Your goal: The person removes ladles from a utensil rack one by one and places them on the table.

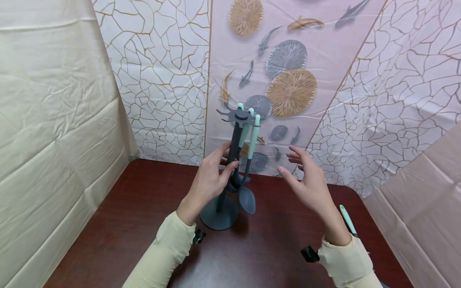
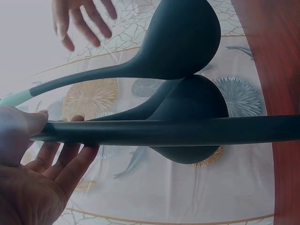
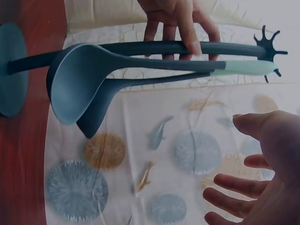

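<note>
A dark utensil stand [image 1: 234, 148] with a round base [image 1: 219, 218] and a hooked top [image 1: 240, 116] stands on the table, its pole leaning in the head view. My left hand [image 1: 210, 172] grips the pole at mid-height, thumb in front and fingers behind. Utensils with mint handles [image 1: 253, 138] hang from the hooks on the right side. A dark ladle [image 3: 77, 84] hangs foremost, another dark utensil head [image 3: 97, 110] partly behind it. My right hand [image 1: 309, 180] is raised right of the stand, fingers spread and apart from the utensils, holding nothing.
A mint-handled utensil [image 1: 347, 220] lies at the right edge of the dark red table [image 1: 144, 216], partly hidden by my right forearm. Patterned cloth [image 1: 162, 80] hangs behind the table, and pale cloth [image 1: 54, 120] lines the left side.
</note>
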The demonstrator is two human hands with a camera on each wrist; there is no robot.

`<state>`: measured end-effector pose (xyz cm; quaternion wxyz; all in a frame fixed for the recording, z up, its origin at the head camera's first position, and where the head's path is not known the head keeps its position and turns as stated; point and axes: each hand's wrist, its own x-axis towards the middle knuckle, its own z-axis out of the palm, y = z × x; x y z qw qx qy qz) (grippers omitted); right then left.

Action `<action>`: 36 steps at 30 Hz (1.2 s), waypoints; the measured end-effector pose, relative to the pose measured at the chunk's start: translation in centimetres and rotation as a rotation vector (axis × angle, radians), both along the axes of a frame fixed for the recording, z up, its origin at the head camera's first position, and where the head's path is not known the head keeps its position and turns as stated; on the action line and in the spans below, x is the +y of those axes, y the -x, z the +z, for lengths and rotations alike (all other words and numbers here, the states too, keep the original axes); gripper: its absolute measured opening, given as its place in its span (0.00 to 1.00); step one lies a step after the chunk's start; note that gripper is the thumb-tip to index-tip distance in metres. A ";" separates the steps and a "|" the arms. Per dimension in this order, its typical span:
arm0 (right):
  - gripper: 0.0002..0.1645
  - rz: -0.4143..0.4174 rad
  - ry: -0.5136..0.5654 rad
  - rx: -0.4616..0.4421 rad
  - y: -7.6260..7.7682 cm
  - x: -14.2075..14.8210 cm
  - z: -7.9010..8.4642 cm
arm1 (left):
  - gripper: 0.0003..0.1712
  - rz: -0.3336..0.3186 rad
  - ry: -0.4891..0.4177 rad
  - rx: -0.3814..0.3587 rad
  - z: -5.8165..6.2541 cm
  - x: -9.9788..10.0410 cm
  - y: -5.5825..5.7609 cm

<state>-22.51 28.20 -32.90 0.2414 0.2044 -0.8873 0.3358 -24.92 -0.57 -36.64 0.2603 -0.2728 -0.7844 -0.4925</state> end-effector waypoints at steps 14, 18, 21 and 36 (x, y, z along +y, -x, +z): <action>0.38 0.051 0.070 0.029 0.0 -3.4 0.9 | 0.29 0.009 0.017 0.021 0.0 0.2 0.0; 0.37 0.077 0.105 0.033 0.1 -4.4 1.1 | 0.29 0.000 0.021 0.017 0.0 0.2 0.1; 0.35 0.100 0.142 0.038 0.2 -5.2 1.2 | 0.30 0.003 0.020 0.009 0.1 0.1 0.1; 0.29 0.187 0.272 0.050 0.6 -7.8 1.3 | 0.27 0.026 0.030 -0.006 0.1 0.1 -0.1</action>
